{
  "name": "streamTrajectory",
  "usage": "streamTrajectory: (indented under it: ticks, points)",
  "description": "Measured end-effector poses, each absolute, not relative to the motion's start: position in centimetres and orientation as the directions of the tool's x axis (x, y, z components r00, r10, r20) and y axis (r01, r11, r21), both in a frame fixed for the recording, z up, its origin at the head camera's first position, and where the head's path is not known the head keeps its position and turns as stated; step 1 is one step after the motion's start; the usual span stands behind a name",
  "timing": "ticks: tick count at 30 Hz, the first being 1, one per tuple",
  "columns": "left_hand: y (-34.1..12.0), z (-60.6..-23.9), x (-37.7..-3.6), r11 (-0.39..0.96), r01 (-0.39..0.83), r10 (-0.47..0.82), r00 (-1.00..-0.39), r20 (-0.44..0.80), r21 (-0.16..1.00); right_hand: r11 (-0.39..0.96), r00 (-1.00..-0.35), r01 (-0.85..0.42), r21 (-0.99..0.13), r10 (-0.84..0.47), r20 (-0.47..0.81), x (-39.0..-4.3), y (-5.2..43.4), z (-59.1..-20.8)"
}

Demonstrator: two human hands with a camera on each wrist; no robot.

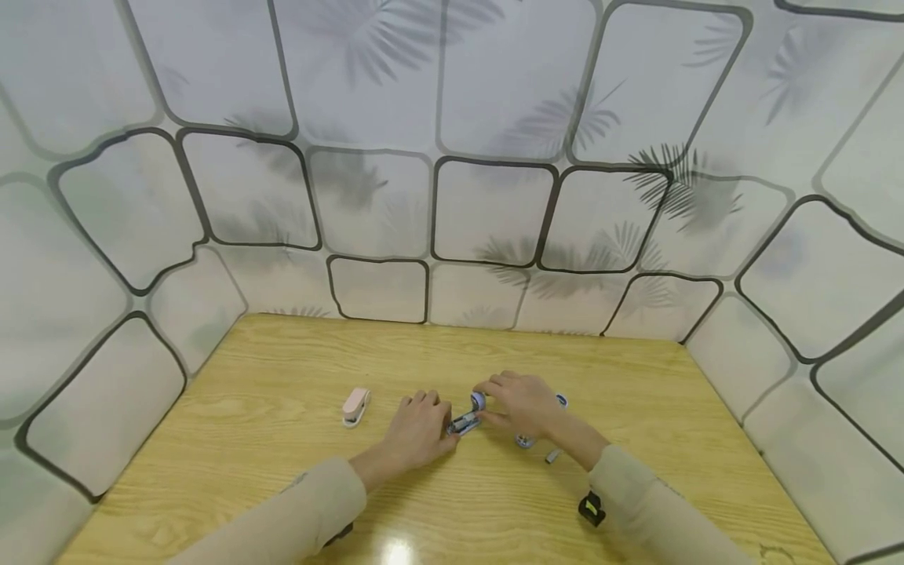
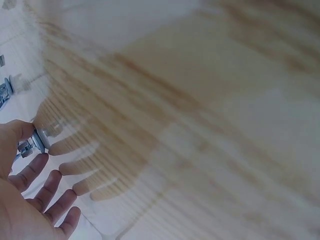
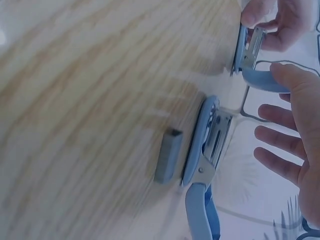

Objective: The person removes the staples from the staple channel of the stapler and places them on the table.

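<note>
An open blue stapler (image 1: 466, 421) lies on the wooden table (image 1: 282, 369) between both hands. My left hand (image 1: 418, 430) pinches its metal base, with the thumb (image 2: 17, 131) against the metal end (image 2: 40, 137) while the other fingers spread out. My right hand (image 1: 521, 404) holds the raised blue lid (image 3: 262, 80) with the thumb on it and the remaining fingers (image 3: 277, 114) straight. A second blue stapler (image 3: 205, 150) lies opened under the right wrist, and a grey strip of staples (image 3: 168, 156) rests beside it.
A pink stapler (image 1: 355, 406) stands to the left of my left hand. The staple strip (image 1: 552, 455) lies by the right sleeve. Patterned white walls (image 1: 487, 212) close in the table at the back and on both sides.
</note>
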State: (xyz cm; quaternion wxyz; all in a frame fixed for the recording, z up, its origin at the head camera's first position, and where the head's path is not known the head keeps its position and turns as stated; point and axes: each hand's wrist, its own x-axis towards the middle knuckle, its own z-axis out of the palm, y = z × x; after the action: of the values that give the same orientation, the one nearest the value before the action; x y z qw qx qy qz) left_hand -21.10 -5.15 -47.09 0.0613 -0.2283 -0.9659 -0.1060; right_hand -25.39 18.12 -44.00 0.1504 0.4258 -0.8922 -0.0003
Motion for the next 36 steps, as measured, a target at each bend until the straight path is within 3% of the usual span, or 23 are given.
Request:
streamTrajectory:
  ticks: [14,36]
  points:
    - [-4.7,-47.0,-21.2,0.873,0.455,0.428,-0.887,0.172,0.176,0.697,-0.664,-0.705,0.132,-0.714,0.221,-26.6,20.1,-44.0]
    - [-3.3,-47.8,-22.0,0.884,0.450,0.420,-0.885,0.202,0.129,0.723,-0.695,-0.668,0.177,-0.691,0.201,-27.7,22.3,-44.8]
